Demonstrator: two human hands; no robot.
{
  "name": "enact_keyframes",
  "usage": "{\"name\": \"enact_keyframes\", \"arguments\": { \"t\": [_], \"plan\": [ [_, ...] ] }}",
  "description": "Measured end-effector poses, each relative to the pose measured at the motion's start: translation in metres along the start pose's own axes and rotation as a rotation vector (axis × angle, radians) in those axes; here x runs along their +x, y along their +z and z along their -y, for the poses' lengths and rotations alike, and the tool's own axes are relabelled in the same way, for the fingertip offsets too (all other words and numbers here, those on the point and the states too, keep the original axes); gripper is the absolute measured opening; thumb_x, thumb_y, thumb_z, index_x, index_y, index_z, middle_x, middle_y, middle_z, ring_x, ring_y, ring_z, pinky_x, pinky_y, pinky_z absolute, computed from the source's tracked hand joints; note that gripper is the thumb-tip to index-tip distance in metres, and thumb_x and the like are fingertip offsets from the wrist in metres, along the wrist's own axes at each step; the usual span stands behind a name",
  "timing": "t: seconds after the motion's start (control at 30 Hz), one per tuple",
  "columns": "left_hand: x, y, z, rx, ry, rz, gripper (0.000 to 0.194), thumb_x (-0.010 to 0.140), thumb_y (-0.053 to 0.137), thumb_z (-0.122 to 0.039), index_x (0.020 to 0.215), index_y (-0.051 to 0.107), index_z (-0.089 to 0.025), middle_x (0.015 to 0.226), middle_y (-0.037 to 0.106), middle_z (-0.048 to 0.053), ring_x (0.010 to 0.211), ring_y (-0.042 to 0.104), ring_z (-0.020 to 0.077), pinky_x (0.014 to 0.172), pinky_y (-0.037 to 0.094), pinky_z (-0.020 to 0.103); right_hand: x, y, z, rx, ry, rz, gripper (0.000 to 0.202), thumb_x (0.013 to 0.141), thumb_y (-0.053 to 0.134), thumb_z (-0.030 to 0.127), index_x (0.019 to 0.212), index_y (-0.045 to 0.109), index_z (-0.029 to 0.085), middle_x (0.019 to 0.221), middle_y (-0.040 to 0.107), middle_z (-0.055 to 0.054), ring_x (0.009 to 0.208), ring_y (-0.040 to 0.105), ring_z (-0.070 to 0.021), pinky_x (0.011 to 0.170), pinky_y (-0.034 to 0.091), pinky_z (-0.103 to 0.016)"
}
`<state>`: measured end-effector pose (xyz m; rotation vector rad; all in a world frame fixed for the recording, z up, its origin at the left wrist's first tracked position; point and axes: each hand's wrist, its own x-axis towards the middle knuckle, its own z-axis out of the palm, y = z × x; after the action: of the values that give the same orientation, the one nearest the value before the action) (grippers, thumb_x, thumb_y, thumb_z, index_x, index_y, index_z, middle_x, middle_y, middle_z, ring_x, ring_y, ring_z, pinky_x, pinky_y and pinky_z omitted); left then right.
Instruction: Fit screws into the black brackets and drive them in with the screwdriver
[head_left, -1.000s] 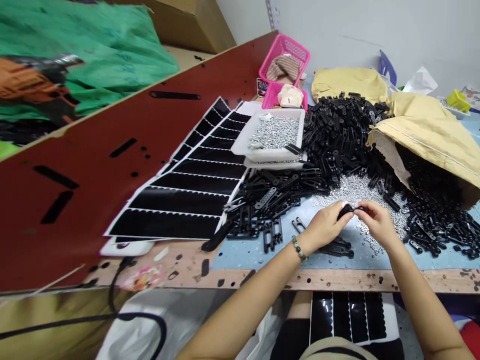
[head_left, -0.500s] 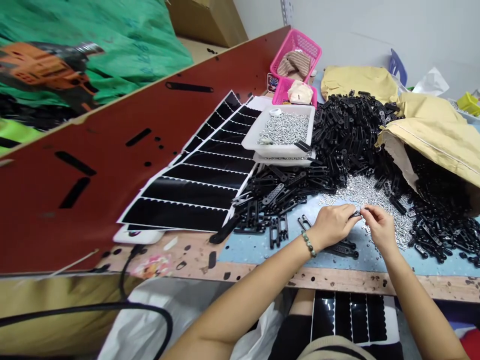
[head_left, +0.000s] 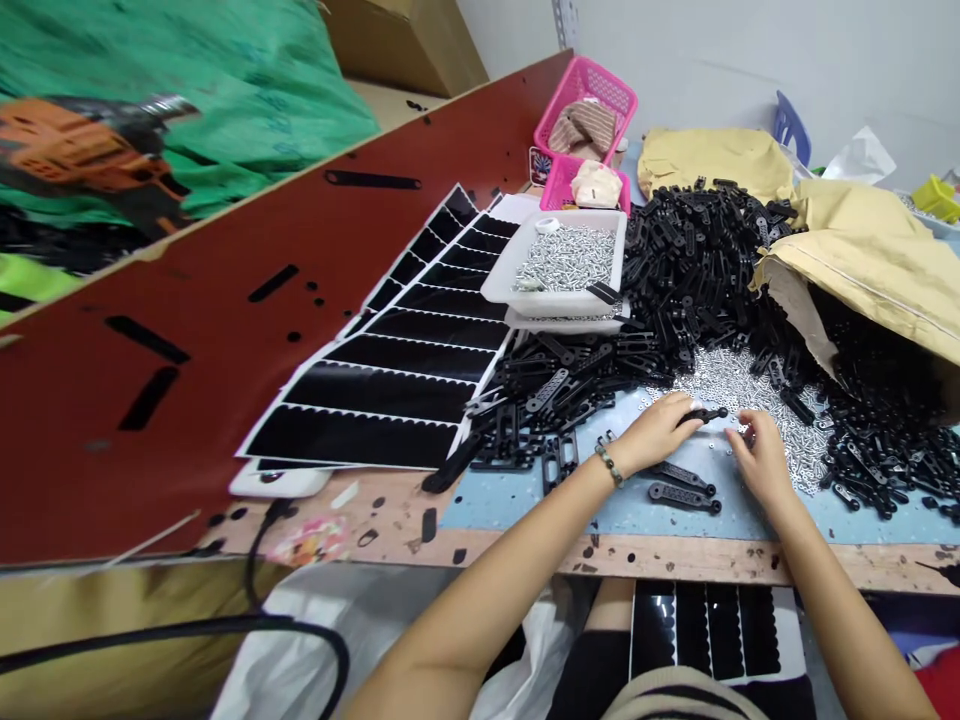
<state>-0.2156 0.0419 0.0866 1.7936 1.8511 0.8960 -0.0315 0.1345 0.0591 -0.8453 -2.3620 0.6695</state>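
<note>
My left hand (head_left: 660, 432), with a beaded bracelet at the wrist, pinches a black plastic part (head_left: 705, 414) whose round end points right. My right hand (head_left: 757, 455) is just right of that part, fingers curled near the small metal pieces (head_left: 731, 385); what its fingertips hold, if anything, is too small to make out. Two long black perforated parts (head_left: 684, 496) lie on the blue mat (head_left: 570, 515) under my left wrist. Behind my hands rises a large heap of black parts (head_left: 690, 250).
A white tray of screws (head_left: 495, 285) stands behind, near pink baskets (head_left: 630, 95). Black sticker sheets (head_left: 360, 430) lie left, beside a red board (head_left: 225, 400). A yellow sack (head_left: 885, 270) spills black parts at right. An orange drill (head_left: 67, 145) is far left.
My hands have moved apart. The black part stays in my left hand, now more exposed, while my right hand has let go of it. The view has shifted slightly.
</note>
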Motion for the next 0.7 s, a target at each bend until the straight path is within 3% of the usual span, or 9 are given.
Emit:
{"name": "enact_keyframes", "arguments": {
  "t": [0.07, 0.13, 0.3, 0.5, 0.7],
  "plan": [
    [0.006, 0.007, 0.000, 0.016, 0.064, 0.054, 0.011, 0.092, 0.052, -0.023, 0.094, 0.062, -0.018, 0.097, 0.060, 0.005, 0.096, 0.054, 0.0191, 0.088, 0.042, 0.031, -0.006, -0.009, -0.007, 0.049, -0.013, -0.035, 0.024, 0.093, 0.046, 0.037, 0.105, 0.057, 0.019, 0.098, 0.062, -0.009, 0.090, 0.057, -0.0227, 0.078, 0.047, -0.037],
    [0.009, 0.013, 0.000, 0.037, 0.119, 0.112, 0.010, 0.090, 0.055, -0.021, 0.091, 0.064, -0.018, 0.096, 0.060, 0.005, 0.096, 0.053, 0.0195, 0.089, 0.041, 0.032, -0.014, -0.014, -0.012, 0.031, -0.076, 0.012, 0.023, 0.093, 0.048, 0.035, 0.107, 0.059, 0.021, 0.100, 0.064, -0.009, 0.093, 0.058, -0.0235, 0.082, 0.047, -0.039],
    [0.001, 0.018, 0.004, 0.083, 0.177, 0.218, 0.017, 0.092, 0.053, -0.023, 0.103, 0.066, -0.021, 0.102, 0.060, 0.005, 0.099, 0.051, 0.0208, 0.091, 0.038, 0.034, -0.031, -0.005, -0.013, -0.090, -0.194, 0.124, 0.020, 0.093, 0.050, 0.029, 0.102, 0.065, 0.022, 0.095, 0.068, -0.008, 0.091, 0.058, -0.0236, 0.081, 0.046, -0.040],
    [0.006, 0.013, 0.013, 0.130, 0.147, 0.264, 0.024, 0.095, 0.048, -0.023, 0.111, 0.065, -0.021, 0.108, 0.061, 0.006, 0.102, 0.052, 0.0212, 0.092, 0.037, 0.035, -0.028, 0.005, -0.007, -0.172, -0.125, 0.097, 0.021, 0.093, 0.051, 0.031, 0.102, 0.068, 0.022, 0.092, 0.068, -0.008, 0.089, 0.057, -0.0237, 0.081, 0.042, -0.040],
    [0.019, 0.007, 0.012, 0.109, 0.158, 0.261, 0.021, 0.095, 0.049, -0.025, 0.109, 0.065, -0.021, 0.103, 0.064, 0.004, 0.099, 0.055, 0.0177, 0.090, 0.038, 0.030, -0.024, -0.001, -0.005, -0.048, -0.090, 0.062, 0.021, 0.093, 0.050, 0.034, 0.099, 0.066, 0.022, 0.094, 0.068, -0.007, 0.089, 0.058, -0.0228, 0.082, 0.043, -0.038]
  ]
}}
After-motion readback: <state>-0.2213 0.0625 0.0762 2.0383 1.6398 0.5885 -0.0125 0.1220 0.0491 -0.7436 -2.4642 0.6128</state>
